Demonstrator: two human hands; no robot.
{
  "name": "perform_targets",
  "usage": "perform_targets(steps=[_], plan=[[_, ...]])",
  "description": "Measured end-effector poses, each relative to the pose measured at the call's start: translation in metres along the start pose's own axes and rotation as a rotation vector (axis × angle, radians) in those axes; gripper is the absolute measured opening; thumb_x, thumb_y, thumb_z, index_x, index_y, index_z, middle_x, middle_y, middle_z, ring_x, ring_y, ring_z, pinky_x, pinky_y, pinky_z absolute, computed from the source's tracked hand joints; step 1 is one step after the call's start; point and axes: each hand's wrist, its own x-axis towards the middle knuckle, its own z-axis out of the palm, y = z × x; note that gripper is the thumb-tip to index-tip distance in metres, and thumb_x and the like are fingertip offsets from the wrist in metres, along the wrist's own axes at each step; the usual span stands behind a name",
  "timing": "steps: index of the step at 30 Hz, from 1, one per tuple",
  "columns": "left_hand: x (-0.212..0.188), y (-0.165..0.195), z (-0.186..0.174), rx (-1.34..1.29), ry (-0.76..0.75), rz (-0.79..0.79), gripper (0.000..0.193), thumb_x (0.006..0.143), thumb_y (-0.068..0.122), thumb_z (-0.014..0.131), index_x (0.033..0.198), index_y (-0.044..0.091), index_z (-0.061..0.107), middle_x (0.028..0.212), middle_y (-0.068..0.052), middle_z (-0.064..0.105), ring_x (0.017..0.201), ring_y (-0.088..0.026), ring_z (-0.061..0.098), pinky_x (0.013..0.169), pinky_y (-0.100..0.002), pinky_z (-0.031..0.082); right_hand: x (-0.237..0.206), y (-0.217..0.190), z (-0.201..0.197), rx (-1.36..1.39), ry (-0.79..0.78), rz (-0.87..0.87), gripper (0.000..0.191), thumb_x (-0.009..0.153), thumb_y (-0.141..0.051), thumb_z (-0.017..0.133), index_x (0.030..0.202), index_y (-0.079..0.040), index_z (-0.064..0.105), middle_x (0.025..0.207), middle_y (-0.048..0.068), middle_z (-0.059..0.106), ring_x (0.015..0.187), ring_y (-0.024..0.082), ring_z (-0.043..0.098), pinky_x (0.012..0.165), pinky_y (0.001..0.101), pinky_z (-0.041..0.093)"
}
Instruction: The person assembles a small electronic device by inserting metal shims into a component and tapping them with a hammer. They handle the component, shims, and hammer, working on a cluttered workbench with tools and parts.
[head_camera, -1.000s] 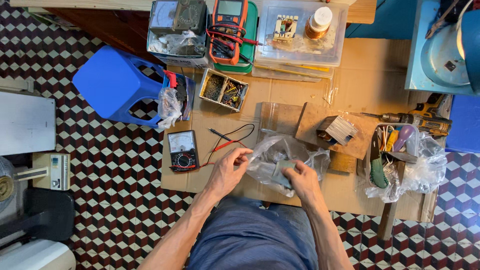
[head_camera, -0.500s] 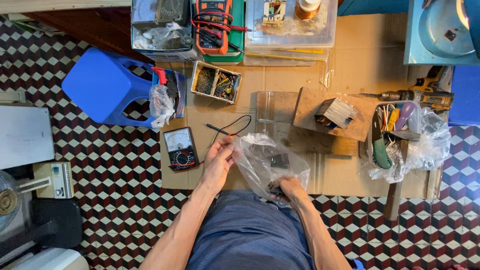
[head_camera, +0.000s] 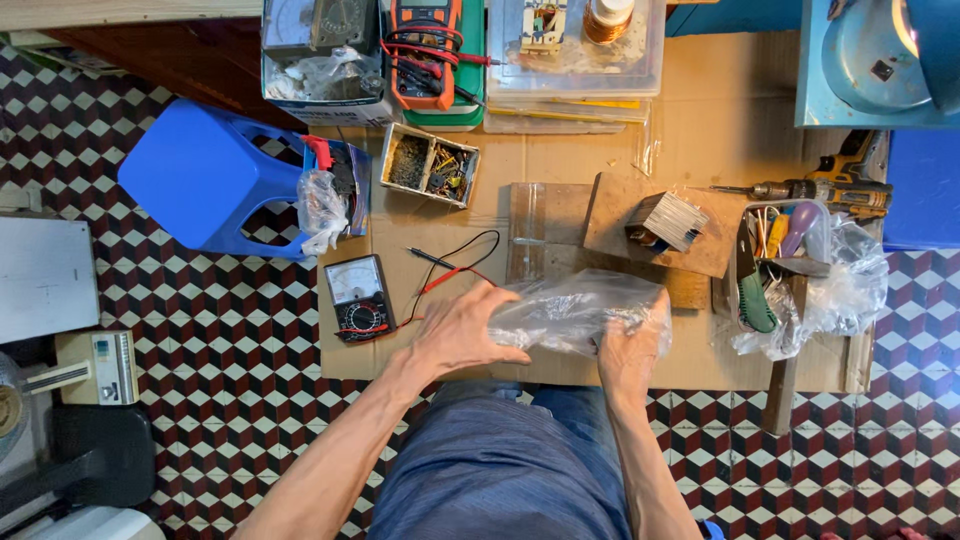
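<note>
The person holds a crumpled clear plastic bag (head_camera: 580, 312) over the brown cardboard sheet (head_camera: 560, 130), the left hand (head_camera: 462, 335) and the right hand (head_camera: 630, 350) each closed on one end. The step seems to be handling the bag; the next move likely calls for a firm, even grip on both ends.

Bare forearms, no sleeves visible; blue-grey trousers across lap; no gloves, rings or watch seen.

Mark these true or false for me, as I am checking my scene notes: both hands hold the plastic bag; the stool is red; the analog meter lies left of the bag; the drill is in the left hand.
1. Both hands, left hand and right hand, hold the plastic bag: true.
2. The stool is red: false, it is blue.
3. The analog meter lies left of the bag: true.
4. The drill is in the left hand: false, it lies at the far right.
</note>
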Motion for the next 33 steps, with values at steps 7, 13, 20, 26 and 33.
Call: perform_targets(steps=[7,13,20,26,33], plan=[[0.024,0.012,0.006,-0.139,0.008,-0.413,0.027,0.097,0.040,0.060,0.108,0.025,0.079,0.065,-0.008,0.072,0.056,-0.021,0.069,0.055,-0.038,0.051,0.018,0.013,0.002,-0.370,-0.444,0.248,0.045,0.098,-0.018,0.055,0.140,-0.002,0.053,0.110,0.033,0.071,0.103,0.046,0.070,0.095,0.0496,0.053],[0.042,0.019,-0.002,-0.472,0.166,-0.436,0.028,0.098,0.036,0.063,0.112,0.016,0.077,0.077,-0.008,0.077,0.067,-0.014,0.072,0.060,-0.030,0.054,0.018,-0.021,0.018,-0.079,-0.533,0.064,0.049,0.086,-0.017,0.055,0.134,-0.009,0.061,0.099,0.034,0.069,0.092,0.047,0.070,0.084,0.0522,0.054],[0.056,0.009,-0.008,-0.558,0.400,-0.313,0.030,0.099,0.032,0.065,0.115,0.008,0.075,0.092,-0.007,0.079,0.080,-0.010,0.072,0.070,-0.027,0.056,0.041,-0.033,0.034,-0.227,-0.570,0.079,0.046,0.089,-0.015,0.053,0.134,-0.009,0.060,0.109,0.032,0.068,0.103,0.047,0.067,0.089,0.0522,0.051],[0.072,0.001,-0.013,-0.483,0.402,-0.443,0.033,0.100,0.034,0.064,0.114,0.007,0.076,0.081,-0.012,0.074,0.071,-0.013,0.065,0.064,-0.030,0.053,0.064,-0.024,0.040,-0.265,-0.603,-0.044,0.042,0.086,-0.017,0.057,0.126,-0.004,0.063,0.117,0.030,0.068,0.113,0.046,0.064,0.098,0.0507,0.050],[0.077,0.007,-0.009,-0.548,0.401,-0.412,0.035,0.099,0.037,0.063,0.111,0.006,0.075,0.081,-0.009,0.075,0.072,-0.012,0.068,0.065,-0.031,0.054,0.069,-0.071,0.057,-0.066,-0.803,0.098,0.056,0.086,-0.029,0.061,0.139,-0.012,0.058,0.128,0.026,0.065,0.121,0.042,0.061,0.103,0.0448,0.047]])
